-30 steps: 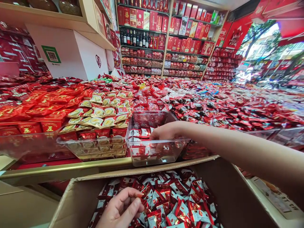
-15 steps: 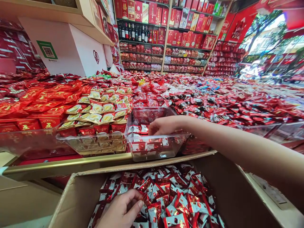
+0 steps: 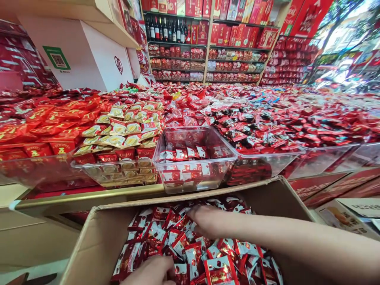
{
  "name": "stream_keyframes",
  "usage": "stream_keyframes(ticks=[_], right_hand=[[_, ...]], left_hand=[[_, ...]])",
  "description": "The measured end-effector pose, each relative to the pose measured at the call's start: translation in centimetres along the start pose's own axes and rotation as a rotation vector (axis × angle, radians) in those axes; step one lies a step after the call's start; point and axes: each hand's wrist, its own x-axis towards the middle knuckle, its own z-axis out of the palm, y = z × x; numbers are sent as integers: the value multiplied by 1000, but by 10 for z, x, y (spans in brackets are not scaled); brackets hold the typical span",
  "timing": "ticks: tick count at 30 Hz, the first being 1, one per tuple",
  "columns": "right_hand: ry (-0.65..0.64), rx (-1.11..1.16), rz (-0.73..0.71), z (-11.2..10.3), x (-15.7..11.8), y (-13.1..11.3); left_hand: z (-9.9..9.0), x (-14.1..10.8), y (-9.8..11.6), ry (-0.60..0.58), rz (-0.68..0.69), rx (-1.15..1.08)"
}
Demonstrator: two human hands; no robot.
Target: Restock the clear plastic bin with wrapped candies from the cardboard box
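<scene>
A cardboard box (image 3: 81, 237) holds a heap of small red-and-white wrapped candies (image 3: 192, 253). Low in the box, my left hand (image 3: 152, 271) rests on the candies with its fingers curled; what is inside them is hidden. My right hand (image 3: 204, 221) reaches in from the right, touching candies near the far wall of the box. It is slightly blurred, and its fingertips are hidden. Just beyond the box stands a clear plastic bin (image 3: 196, 160), partly filled with similar red-and-white candies (image 3: 184, 153) in rows.
Gold durian-labelled packets (image 3: 121, 132) fill the bin to the left, with bright red packets (image 3: 47, 130) farther left. Red and black packets (image 3: 249, 130) are piled on the right. A gold counter edge (image 3: 89, 194) runs behind the box. Shelves of bottles (image 3: 166, 31) stand at the back.
My right hand has left the clear bin and come down into the cardboard box. My left hand has shifted slightly lower. The view has tilted down a little.
</scene>
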Motion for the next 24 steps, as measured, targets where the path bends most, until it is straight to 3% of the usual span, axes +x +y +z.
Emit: stream_keyframes(ticks=[2, 5, 9, 11, 14, 16, 18, 24], right_hand=[[53, -43, 62, 22, 26, 3], [108, -101, 52, 34, 44, 2], [194, -49, -157, 27, 34, 0], [268, 166, -237, 20, 24, -1], [245, 719, -103, 13, 10, -4], [187, 1052, 10, 13, 4, -5], [150, 1238, 44, 14, 0, -4], [142, 1296, -44, 19, -6, -2]], left_hand=[[-5, 4, 2, 35, 3, -53], [-16, 11, -1, 158, -12, -178], [-31, 15, -5, 317, -82, -512], [-34, 12, 1, 263, -123, -783], [-37, 3, 19, 132, -19, -1203], [-39, -3, 31, 144, 80, -1238], [-42, -5, 39, 189, 103, -1181], [-43, -5, 37, 238, 69, -1072]])
